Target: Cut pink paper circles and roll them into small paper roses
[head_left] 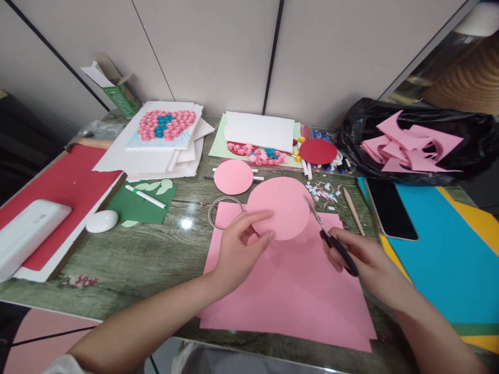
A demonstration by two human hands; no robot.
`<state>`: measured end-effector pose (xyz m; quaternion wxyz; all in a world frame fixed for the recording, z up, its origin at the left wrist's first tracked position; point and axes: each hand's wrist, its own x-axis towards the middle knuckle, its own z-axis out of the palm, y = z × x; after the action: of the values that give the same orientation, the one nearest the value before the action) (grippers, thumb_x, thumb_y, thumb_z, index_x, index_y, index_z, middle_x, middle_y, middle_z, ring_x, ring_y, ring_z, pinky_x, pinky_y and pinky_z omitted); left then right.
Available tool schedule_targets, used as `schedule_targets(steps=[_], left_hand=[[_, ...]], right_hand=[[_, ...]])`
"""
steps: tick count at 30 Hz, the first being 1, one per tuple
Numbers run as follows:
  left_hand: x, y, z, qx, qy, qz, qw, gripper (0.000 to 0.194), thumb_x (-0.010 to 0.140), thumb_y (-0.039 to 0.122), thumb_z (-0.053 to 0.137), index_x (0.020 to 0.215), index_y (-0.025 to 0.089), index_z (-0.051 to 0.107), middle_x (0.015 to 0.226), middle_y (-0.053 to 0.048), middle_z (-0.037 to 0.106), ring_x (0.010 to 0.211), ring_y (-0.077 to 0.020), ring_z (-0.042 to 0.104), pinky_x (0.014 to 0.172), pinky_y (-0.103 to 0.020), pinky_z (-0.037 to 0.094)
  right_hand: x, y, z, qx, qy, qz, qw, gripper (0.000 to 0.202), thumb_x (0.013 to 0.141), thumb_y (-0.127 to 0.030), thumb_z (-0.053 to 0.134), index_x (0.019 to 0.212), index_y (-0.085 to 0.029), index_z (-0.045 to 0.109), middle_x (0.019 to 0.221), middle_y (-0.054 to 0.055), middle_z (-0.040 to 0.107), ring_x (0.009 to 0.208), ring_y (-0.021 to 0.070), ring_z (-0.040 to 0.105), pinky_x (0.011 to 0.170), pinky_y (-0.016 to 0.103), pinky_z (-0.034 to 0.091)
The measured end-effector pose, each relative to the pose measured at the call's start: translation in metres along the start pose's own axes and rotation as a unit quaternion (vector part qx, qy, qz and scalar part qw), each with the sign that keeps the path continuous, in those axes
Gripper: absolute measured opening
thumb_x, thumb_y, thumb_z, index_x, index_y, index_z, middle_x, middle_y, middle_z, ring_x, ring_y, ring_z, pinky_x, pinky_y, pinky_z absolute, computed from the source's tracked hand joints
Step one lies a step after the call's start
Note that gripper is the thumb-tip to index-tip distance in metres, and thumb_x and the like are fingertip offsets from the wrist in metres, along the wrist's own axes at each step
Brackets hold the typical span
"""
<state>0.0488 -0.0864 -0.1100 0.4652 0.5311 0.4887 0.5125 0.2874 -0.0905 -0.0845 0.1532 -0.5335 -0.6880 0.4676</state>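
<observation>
A large pink paper disc (278,208) is pinched at its lower left edge between the thumb and fingers of my left hand (242,249). Black-handled scissors (338,249) are in my right hand (360,265), their blades at the disc's right edge. Below both hands lie pink paper sheets (288,301) on the table. A smaller pink disc (233,177) rests on some pens behind my left hand. Beside the pink sheets, a round ring (211,214) lies partly over their upper left corner.
A black bag (477,130) with pink scraps (413,145) stands at the back right. A phone (392,210) lies on blue sheets (448,270) at right. Rolled-flower artwork (166,125), a red disc (317,151) and a pencil (354,210) lie farther back.
</observation>
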Motion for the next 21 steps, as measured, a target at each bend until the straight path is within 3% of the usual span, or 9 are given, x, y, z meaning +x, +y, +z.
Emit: schedule_targets(steps=[10,21], left_hand=[[-0.0025,-0.0017,-0.0016,-0.027,-0.065,-0.006,0.998,0.029,0.076,0.017,0.064,0.105,0.024,0.064,0.107,-0.006,0.063,0.101,-0.0155,0.056,0.083,-0.027,0.05],[0.0001,-0.0014,-0.0027,-0.022,-0.045,0.021,0.999,0.02,0.076,0.016,0.065,0.095,0.02,0.068,0.097,-0.006,0.068,0.087,-0.014,0.059,0.071,-0.024,0.05]], right_hand=[[0.0027,-0.0063,0.0019,-0.011,0.008,0.005,1.0,0.023,0.091,-0.035,0.04,0.072,-0.021,0.04,0.064,-0.004,0.041,0.06,0.0131,0.038,0.055,0.025,0.03],[0.0014,-0.0054,0.0006,-0.016,0.018,-0.005,1.0,0.028,0.093,-0.034,0.037,0.068,-0.021,0.041,0.061,-0.003,0.044,0.057,0.0123,0.041,0.054,0.025,0.03]])
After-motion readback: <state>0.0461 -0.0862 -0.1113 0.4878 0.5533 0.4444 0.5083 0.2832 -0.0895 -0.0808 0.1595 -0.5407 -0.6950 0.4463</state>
